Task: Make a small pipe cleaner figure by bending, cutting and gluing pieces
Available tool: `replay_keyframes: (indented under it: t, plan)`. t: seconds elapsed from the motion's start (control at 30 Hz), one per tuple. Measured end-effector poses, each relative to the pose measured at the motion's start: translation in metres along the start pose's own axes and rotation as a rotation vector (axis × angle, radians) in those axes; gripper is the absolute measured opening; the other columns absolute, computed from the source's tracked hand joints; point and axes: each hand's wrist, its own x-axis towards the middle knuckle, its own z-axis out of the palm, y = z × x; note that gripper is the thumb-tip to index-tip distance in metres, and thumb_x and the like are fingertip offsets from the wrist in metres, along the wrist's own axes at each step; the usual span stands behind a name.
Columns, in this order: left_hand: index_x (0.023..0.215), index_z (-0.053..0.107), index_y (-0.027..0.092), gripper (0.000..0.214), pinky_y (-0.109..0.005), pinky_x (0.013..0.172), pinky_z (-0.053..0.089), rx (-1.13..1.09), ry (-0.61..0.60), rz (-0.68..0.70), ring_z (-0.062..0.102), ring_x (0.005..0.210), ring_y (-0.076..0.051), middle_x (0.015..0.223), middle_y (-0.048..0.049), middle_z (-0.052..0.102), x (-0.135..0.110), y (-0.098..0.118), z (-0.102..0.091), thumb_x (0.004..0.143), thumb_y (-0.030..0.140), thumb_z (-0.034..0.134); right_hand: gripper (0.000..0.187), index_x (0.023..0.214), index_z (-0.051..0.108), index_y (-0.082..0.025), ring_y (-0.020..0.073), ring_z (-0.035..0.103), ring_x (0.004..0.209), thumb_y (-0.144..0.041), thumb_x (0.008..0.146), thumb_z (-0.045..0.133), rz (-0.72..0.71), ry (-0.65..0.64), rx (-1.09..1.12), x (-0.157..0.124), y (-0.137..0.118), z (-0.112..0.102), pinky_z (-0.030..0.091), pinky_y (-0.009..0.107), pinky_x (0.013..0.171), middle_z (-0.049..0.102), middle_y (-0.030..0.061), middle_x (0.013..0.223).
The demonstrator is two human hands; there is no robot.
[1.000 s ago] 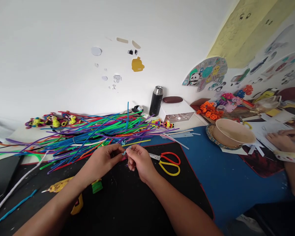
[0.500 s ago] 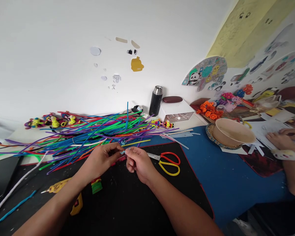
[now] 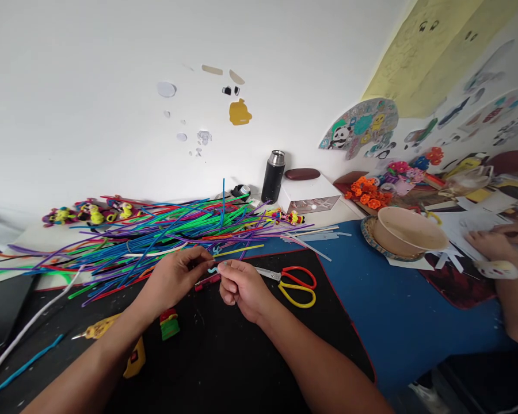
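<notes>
A: Grip?
B: Right hand pinches the blue stem. Left hand has fingertips at its other end; can't tell if they're closed on it. Stem's between the hands, above the mat.
A: Technique?
B: I'd anchor near the bend, shape gently; yanking could kink it.
A: Containers?
B: Box: pale bits behind its front. Flask, bowl: contents unclear.

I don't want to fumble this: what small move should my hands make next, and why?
Perhaps bend the light-blue piece a little more with the left hand: it looks wavy, the right hand pinches one end, and the left is close to the other.
</notes>
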Motion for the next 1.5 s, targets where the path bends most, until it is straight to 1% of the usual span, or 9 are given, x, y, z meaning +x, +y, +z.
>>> replay_keyframes:
  t: [0.2,0.43,0.53,0.6,0.63,0.73,0.83,1.13,1.5]
  plan:
    - [0.086,0.067,0.024,0.038,-0.027,0.057,0.037,0.166,0.098,-0.083,0.057,0.06,-0.018,0.072,0.0003,0.07,0.004,-0.005,-0.005,0.094,0.058,0.054,0.04,0.081,0.056,-0.021,0.0076,0.043,0.04,-0.049,0.076,0.084,0.001,-0.017,0.023,-0.002,-0.001,0.003,0.023,0.024,0.042,0.044,-0.0117,0.05]
    - [0.069,0.06,0.025,0.043,-0.029,0.055,0.03,0.365,0.126,-0.127,0.053,0.051,-0.019,0.06,0.0007,0.063,0.006,-0.012,-0.001,0.092,0.061,0.053,0.041,0.08,0.055,-0.021,0.0075,0.044,0.04,-0.051,0.079,0.082,-0.051,0.039,0.003,0.0,0.0,0.002,0.024,0.023,0.042,0.048,-0.0101,0.054]
    - [0.095,0.075,0.027,0.035,-0.03,0.065,0.043,0.303,0.132,-0.107,0.069,0.072,-0.025,0.089,-0.005,0.079,0.007,-0.016,-0.001,0.094,0.055,0.054,0.04,0.08,0.055,-0.021,0.0075,0.044,0.04,-0.051,0.079,0.082,-0.054,0.045,-0.015,0.0,0.0,0.002,0.025,0.023,0.041,0.049,-0.0098,0.054]
    - [0.117,0.075,0.026,0.041,-0.033,0.08,0.05,0.179,0.114,-0.065,0.073,0.095,-0.029,0.115,-0.0088,0.079,0.007,-0.015,-0.003,0.093,0.053,0.056,0.041,0.08,0.055,-0.021,0.0075,0.044,0.04,-0.051,0.078,0.082,-0.054,0.053,-0.024,0.0,0.0,0.003,0.025,0.023,0.041,0.049,-0.0098,0.054]
    - [0.12,0.074,0.025,0.044,-0.034,0.085,0.052,0.095,0.085,-0.049,0.073,0.101,-0.03,0.12,-0.0096,0.078,0.006,-0.014,-0.005,0.093,0.055,0.057,0.041,0.08,0.055,-0.021,0.0075,0.045,0.04,-0.051,0.078,0.082,-0.057,0.057,-0.028,0.0,0.0,0.003,0.025,0.023,0.041,0.049,-0.0098,0.053]
    - [0.105,0.077,0.022,0.05,-0.034,0.084,0.055,-0.143,-0.052,-0.039,0.072,0.096,-0.029,0.103,-0.0079,0.08,0.004,-0.006,-0.01,0.095,0.066,0.056,0.041,0.083,0.056,-0.021,0.0076,0.045,0.04,-0.053,0.078,0.082,-0.065,0.07,-0.036,0.0,0.0,0.002,0.025,0.023,0.041,0.049,-0.01,0.054]
    - [0.093,0.076,0.021,0.051,-0.03,0.075,0.054,-0.191,-0.111,-0.025,0.068,0.084,-0.024,0.086,-0.0045,0.075,0.001,-0.001,-0.013,0.095,0.069,0.057,0.042,0.084,0.057,-0.021,0.0079,0.045,0.04,-0.053,0.078,0.083,-0.068,0.088,-0.047,0.001,0.001,0.001,0.026,0.022,0.04,0.049,-0.0101,0.054]
    - [0.098,0.077,0.025,0.034,-0.031,0.074,0.05,-0.108,-0.183,-0.02,0.067,0.083,-0.024,0.09,-0.003,0.077,0.0,-0.005,-0.011,0.094,0.056,0.064,0.043,0.084,0.056,-0.021,0.0083,0.045,0.04,-0.054,0.076,0.084,-0.097,0.139,-0.056,0.002,0.004,0.0,0.027,0.022,0.04,0.048,-0.0109,0.052]
    - [0.093,0.073,0.022,0.039,-0.027,0.065,0.043,-0.157,-0.2,-0.073,0.059,0.071,-0.018,0.08,0.0004,0.07,-0.001,0.002,0.001,0.096,0.059,0.06,0.045,0.08,0.057,-0.02,0.0064,0.041,0.039,-0.052,0.073,0.088,-0.122,0.153,0.009,0.005,0.004,-0.001,0.021,0.021,0.039,0.044,-0.0115,0.051]
